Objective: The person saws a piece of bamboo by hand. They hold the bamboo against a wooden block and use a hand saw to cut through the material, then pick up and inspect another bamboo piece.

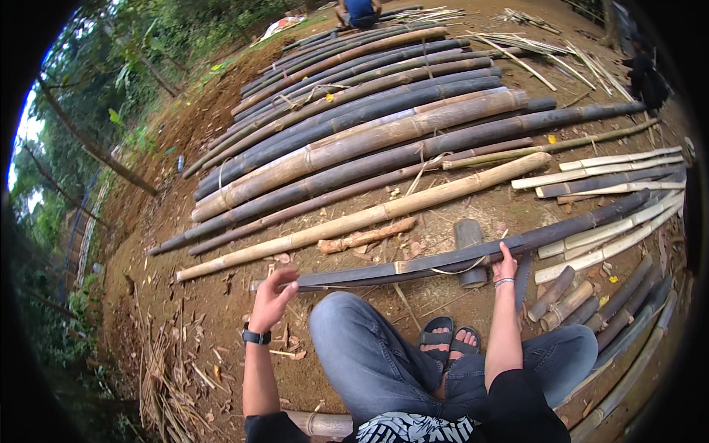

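A long dark bamboo pole (572, 225) lies crosswise before my knees, its left half split lengthwise. My right hand (505, 266) is closed on the pole's near side, right of its middle. A thin pale strip (449, 272) curls off the split part beside that hand. My left hand (273, 295), with bent fingers and thumb apart, is at the pole's left end; whether it touches is unclear. Under the pole, near my right hand, lies a short thick bamboo piece (468, 235). A dark, narrow blade-like thing (523, 279) stands next to my right wrist.
Beyond lie a pale bamboo pole (354, 221) and rows of thick bamboo poles (354, 144). Split pale lengths (613, 244) and short cut pieces (569, 306) are at right. Thin sticks (162, 376) lie at lower left. A person in blue (360, 11) is at the far end.
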`<state>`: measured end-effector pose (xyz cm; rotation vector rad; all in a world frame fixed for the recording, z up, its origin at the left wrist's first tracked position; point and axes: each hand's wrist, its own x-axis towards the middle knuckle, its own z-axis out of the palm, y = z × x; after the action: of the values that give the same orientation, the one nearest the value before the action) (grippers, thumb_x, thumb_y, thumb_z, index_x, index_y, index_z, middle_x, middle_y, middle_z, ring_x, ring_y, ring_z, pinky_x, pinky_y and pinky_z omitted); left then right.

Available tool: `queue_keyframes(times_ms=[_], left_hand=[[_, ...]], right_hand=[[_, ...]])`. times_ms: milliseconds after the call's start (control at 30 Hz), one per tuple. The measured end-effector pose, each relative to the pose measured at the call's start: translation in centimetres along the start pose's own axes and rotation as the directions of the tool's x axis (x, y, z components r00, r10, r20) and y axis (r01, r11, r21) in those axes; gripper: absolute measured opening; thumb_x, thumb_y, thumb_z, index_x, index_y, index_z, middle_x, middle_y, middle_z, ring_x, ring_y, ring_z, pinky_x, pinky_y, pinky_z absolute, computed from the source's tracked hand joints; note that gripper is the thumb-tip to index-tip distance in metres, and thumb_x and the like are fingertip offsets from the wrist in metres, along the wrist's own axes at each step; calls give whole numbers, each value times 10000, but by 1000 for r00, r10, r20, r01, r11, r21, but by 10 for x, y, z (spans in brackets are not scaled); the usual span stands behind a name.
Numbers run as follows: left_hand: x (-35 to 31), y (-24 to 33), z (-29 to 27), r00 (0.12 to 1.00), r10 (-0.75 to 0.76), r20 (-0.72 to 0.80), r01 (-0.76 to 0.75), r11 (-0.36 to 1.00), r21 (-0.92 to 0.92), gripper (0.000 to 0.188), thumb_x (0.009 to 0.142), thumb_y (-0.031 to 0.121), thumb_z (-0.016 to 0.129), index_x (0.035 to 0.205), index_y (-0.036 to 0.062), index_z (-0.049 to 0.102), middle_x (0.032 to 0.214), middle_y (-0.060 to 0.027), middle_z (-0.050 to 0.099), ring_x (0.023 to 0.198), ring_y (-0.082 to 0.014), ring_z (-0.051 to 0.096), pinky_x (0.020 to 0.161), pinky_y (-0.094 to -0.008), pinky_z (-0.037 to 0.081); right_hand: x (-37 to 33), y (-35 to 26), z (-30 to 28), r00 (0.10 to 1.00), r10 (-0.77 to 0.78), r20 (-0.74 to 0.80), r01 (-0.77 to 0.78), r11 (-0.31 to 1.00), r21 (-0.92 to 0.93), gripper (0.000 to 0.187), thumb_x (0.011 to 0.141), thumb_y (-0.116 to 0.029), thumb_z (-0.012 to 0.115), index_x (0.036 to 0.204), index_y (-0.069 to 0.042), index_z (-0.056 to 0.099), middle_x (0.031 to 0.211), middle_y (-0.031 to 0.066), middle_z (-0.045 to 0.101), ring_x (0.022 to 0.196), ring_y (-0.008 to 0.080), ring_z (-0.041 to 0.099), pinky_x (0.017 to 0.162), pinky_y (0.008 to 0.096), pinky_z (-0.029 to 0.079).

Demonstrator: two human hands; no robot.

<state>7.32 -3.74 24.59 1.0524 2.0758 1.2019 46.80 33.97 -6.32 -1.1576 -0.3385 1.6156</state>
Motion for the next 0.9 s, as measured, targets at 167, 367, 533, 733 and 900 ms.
queue_keyframes(times_ms=[167,367,533,733,900], left_hand=[[-5,-28,24,999,5,32,-17,932,362,391,860,218,702,1160,-25,642,1123,-177,696,1068,-283,668,923,-405,516],[34,-225,-46,921,17,-388,296,615,731,795,822,434,723,1363,-78,443,1352,-327,469,1263,-481,441,1083,-490,355],[63,-265,-74,732,-272,-625,620,646,445,725,889,410,654,1342,-122,459,1352,-353,484,1290,-457,443,1086,-478,362],[66,-285,-95,697,-288,-657,686,533,495,590,875,289,638,1277,-127,521,1217,-328,596,1173,-442,558,1011,-477,444],[72,-307,-114,648,-301,-700,670,662,335,527,871,195,625,1270,-134,527,1228,-299,613,1168,-403,584,988,-438,450]], right_hand=[[-8,1,5,1000,-10,-4,10,999,31,497,771,-202,819,1131,-6,539,1075,135,647,937,246,667,821,410,555],[-17,-2,15,1000,-26,12,26,1000,-3,527,779,-173,811,1166,25,514,1123,158,633,1001,265,663,855,413,557],[-9,0,6,997,-47,-63,45,998,-33,530,782,-160,810,1173,33,508,1130,164,626,1020,273,657,891,429,558],[-26,-6,17,999,-33,-33,32,999,-17,525,782,-158,809,1165,41,509,1127,165,628,1022,275,656,883,427,561],[-25,-11,16,999,-25,-29,25,1000,-11,549,778,-171,811,1169,45,492,1164,180,609,1045,282,648,894,440,552]])
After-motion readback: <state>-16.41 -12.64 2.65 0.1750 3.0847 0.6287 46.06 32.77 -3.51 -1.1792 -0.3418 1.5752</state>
